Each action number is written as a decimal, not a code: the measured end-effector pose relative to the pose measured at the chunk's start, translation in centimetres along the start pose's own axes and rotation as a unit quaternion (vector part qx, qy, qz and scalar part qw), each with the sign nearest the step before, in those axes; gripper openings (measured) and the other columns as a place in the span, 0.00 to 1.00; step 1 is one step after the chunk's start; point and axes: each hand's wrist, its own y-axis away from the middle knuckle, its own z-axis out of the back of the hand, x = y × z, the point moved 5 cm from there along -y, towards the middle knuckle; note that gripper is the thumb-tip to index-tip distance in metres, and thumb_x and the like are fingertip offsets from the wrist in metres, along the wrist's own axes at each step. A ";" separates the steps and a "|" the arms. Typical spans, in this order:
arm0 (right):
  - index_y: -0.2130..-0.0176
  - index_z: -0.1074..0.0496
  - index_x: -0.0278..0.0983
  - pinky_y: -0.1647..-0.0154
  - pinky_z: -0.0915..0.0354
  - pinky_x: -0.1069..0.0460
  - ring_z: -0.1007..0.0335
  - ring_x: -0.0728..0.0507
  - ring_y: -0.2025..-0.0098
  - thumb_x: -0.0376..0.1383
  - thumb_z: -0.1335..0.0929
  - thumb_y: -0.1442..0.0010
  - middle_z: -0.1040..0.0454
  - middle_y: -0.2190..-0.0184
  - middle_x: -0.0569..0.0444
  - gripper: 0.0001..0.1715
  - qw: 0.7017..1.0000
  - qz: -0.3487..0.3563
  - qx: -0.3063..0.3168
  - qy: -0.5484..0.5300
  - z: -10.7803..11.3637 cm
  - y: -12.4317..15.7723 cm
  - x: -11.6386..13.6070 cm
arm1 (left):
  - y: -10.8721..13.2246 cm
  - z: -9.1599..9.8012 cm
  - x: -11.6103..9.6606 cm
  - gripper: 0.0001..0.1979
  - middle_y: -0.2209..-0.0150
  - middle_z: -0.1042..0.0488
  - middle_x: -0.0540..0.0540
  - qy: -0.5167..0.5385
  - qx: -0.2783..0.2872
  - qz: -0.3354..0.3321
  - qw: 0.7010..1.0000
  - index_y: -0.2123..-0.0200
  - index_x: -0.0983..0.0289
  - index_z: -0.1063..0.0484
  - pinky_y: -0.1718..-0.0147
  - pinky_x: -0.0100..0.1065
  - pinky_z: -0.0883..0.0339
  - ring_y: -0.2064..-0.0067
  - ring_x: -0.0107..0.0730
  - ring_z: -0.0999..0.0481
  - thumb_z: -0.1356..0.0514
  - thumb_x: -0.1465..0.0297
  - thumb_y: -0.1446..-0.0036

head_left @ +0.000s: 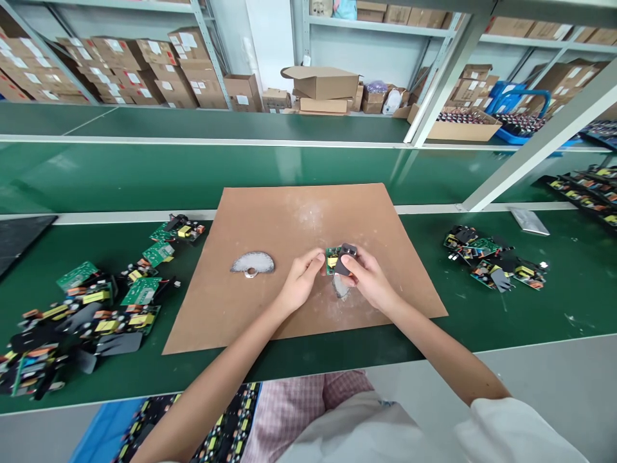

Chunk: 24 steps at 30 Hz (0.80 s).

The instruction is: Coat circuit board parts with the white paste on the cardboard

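Over the brown board (289, 225), both hands meet on one small circuit board (332, 258) with a yellow component and a black part on its right side. My left hand (304, 275) pinches its left edge between thumb and fingers. My right hand (369, 276) grips the black part (346, 256), its thumb across the front. Just below the hands lies a grey, flat piece (340, 287), partly covered by the right fingers. To the left, a grey half-round piece (252, 263) with a small ring at its lower edge rests flat on the brown board.
Circuit boards (96, 315) lie heaped on the green table at left; a smaller heap (491, 257) lies at right, near a silver flat packet (529, 221). A slanting white post (544, 135) stands at right. Below the table's front edge is a blue crate (108, 431) of boards.
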 end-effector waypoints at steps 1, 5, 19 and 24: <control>0.59 0.39 0.38 0.81 0.55 0.55 0.52 0.53 0.83 0.53 0.30 0.46 0.42 0.77 0.62 0.26 1.000 -0.007 -0.003 0.000 0.1 0.0 -0.1 | 0.0 0.0 -0.1 0.20 0.75 0.35 0.49 -0.012 0.000 -0.002 1.000 0.76 0.64 0.39 0.64 0.32 0.43 0.69 0.29 0.35 0.53 0.60 0.34; 0.60 0.38 0.38 0.82 0.52 0.55 0.48 0.52 0.81 0.53 0.33 0.43 0.39 0.74 0.59 0.23 0.994 0.013 -0.065 0.081 1.7 0.0 0.3 | -0.2 0.2 -0.7 0.18 0.66 0.29 0.52 -0.148 0.030 -0.048 0.987 0.66 0.64 0.32 0.59 0.34 0.39 0.63 0.32 0.31 0.55 0.61 0.33; 0.51 0.37 0.39 0.57 0.37 0.45 0.30 0.38 0.58 0.47 0.40 0.38 0.28 0.57 0.48 0.20 0.867 0.013 -0.048 0.496 3.3 0.9 0.9 | 1.1 -1.2 2.8 0.50 0.33 0.53 0.67 -0.499 0.149 -0.032 0.853 0.35 0.73 0.50 0.36 0.59 0.69 0.31 0.52 0.64 0.44 0.42 0.50; 0.51 0.37 0.38 0.59 0.37 0.46 0.30 0.37 0.59 0.45 0.42 0.36 0.27 0.57 0.48 0.19 0.828 0.013 -0.081 0.555 1.7 2.9 0.7 | 1.4 -1.5 2.6 0.48 0.33 0.55 0.69 -0.506 0.157 -0.007 0.848 0.35 0.75 0.51 0.37 0.62 0.68 0.31 0.54 0.63 0.44 0.45 0.47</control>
